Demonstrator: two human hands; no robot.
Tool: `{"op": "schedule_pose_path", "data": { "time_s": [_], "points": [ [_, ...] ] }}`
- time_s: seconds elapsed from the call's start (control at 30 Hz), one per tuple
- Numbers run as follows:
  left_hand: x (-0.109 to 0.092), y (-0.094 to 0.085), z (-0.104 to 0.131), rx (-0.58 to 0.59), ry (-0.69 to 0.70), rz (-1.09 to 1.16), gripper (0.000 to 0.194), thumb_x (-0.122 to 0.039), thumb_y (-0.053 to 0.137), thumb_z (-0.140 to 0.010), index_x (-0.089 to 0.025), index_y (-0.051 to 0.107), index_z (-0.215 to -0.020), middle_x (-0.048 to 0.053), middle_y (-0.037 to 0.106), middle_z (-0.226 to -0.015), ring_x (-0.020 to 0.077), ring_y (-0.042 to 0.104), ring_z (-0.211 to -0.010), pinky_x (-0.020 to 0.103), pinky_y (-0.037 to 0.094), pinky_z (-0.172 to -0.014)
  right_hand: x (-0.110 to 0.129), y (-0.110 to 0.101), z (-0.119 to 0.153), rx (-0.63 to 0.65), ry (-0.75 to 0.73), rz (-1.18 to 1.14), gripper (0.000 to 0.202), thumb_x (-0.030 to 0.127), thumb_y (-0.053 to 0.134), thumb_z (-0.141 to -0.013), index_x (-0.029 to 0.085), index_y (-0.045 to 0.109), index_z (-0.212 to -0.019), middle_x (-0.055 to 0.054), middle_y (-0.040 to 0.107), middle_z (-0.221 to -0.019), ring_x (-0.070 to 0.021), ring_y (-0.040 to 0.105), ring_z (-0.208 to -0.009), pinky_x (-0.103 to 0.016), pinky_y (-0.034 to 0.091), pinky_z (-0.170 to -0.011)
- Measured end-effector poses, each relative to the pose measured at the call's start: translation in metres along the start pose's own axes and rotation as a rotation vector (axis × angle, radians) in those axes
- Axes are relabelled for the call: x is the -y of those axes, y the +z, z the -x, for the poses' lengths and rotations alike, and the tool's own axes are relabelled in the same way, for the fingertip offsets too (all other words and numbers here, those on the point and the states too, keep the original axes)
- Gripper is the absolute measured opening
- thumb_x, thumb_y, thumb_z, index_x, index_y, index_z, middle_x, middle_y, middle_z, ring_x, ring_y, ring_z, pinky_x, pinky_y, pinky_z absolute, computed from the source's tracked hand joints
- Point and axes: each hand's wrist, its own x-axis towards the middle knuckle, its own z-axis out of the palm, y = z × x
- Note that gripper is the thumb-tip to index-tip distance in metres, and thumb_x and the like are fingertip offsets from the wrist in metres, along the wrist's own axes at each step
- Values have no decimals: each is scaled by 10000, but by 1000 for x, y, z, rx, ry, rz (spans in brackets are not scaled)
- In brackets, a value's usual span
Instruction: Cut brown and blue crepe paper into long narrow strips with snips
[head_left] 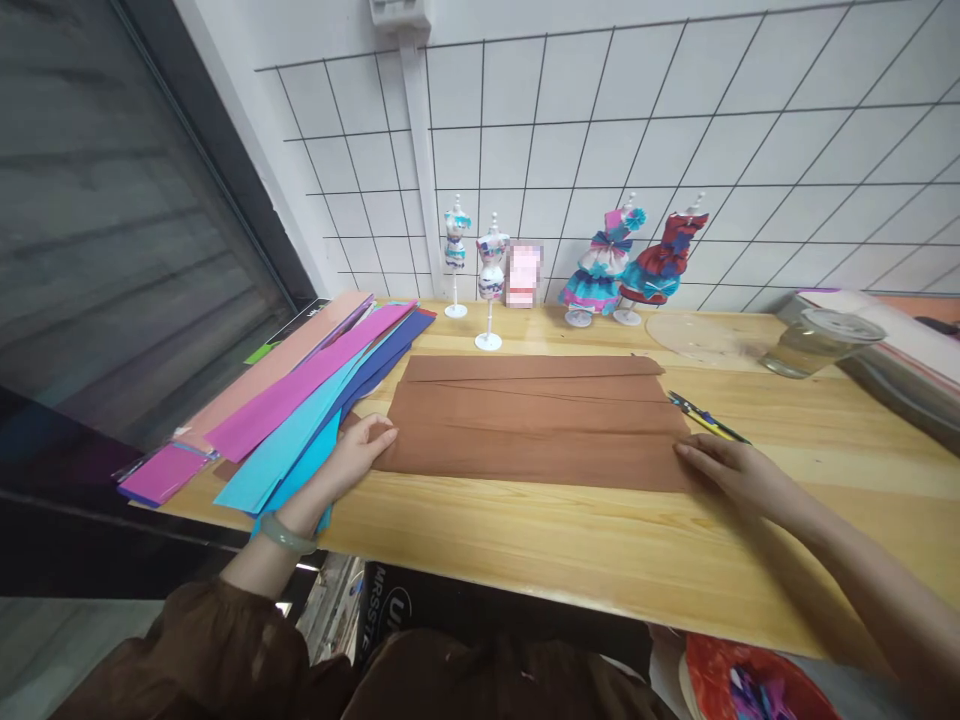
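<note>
A wide brown sheet, folded along its far side and lightly creased, lies flat on the wooden table. My left hand pinches its left edge between thumb and fingers. At the right edge, my right hand has its fingers together on the sheet's border. Just beyond my right hand lies a tool with yellow and dark handles. Left of my left hand are overlapping sheets in pink, light blue and dark blue.
Two small white mannequins stand behind the sheet, with two dressed ones farther right. A lidded clear cup sits at the right rear near a plastic-wrapped stack. A red-lined bin is below the front edge.
</note>
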Motion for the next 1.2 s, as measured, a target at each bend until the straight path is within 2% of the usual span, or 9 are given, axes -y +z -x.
{"op": "schedule_pose_path", "data": {
  "time_s": [0.1, 0.2, 0.4, 0.53, 0.73, 0.83, 0.97, 1.2],
  "points": [
    [4, 3, -1, -61, 17, -39, 322, -476, 483, -766, -182, 523, -892, 28, 589, -886, 196, 528, -915, 322, 399, -855, -1, 2, 2, 13, 75, -73, 386, 498, 410, -815, 183, 633, -806, -52, 680, -788, -216, 608, -708, -288, 453, -622],
    [6, 6, 0, -130, 23, -82, 323, -477, 501, -750, -183, 544, -877, 38, 614, -906, 206, 549, -920, 325, 412, -849, 2, 6, 8, -95, 159, -83, 396, 483, 385, -825, 177, 636, -841, -66, 688, -839, -233, 612, -775, -289, 443, -636],
    [-1, 7, 5, -241, 40, -199, 296, -473, 513, -749, -202, 584, -844, 42, 652, -928, 211, 593, -909, 309, 438, -822, 20, 20, 22, -162, 277, 184, 410, 435, 301, -880, 197, 622, -789, -95, 683, -730, -230, 617, -687, -276, 379, -573],
    [-3, 7, 9, -214, 16, -285, 264, -443, 490, -779, -218, 576, -888, 25, 665, -951, 204, 613, -909, 279, 447, -771, 25, 26, 24, -153, 307, 360, 435, 427, 260, -904, 193, 613, -801, -111, 683, -706, -233, 617, -635, -283, 346, -555],
    [-8, 11, 11, -177, 35, -652, 260, -396, 392, -847, -237, 569, -951, 27, 677, -929, 231, 630, -818, 294, 430, -666, 24, 27, 28, -162, 294, 498, 429, 393, 255, -915, 179, 626, -928, -116, 692, -714, -238, 631, -641, -304, 364, -587],
    [-11, 15, 12, -190, 45, -781, 310, -384, 362, -865, -223, 549, -1053, 56, 677, -913, 250, 630, -781, 308, 422, -645, 23, 27, 30, -167, 280, 514, 429, 378, 256, -914, 171, 626, -979, -119, 692, -702, -239, 635, -639, -317, 376, -609],
    [-13, 19, 13, -215, 42, -927, 433, -384, 339, -880, -186, 435, -1253, 91, 674, -771, 272, 633, -723, 318, 412, -607, 19, 27, 31, -175, 283, 493, 419, 394, 282, -896, 189, 632, -1005, -122, 695, -725, -243, 634, -642, -319, 380, -585],
    [-13, 21, 16, -210, 71, -1049, 479, -375, 305, -897, -164, 370, -1322, 104, 659, -690, 258, 631, -650, 306, 404, -578, 9, 29, 31, -181, 306, 435, 409, 447, 313, -868, 232, 637, -997, -106, 699, -804, -269, 633, -672, -316, 374, -547]
  ]
}}
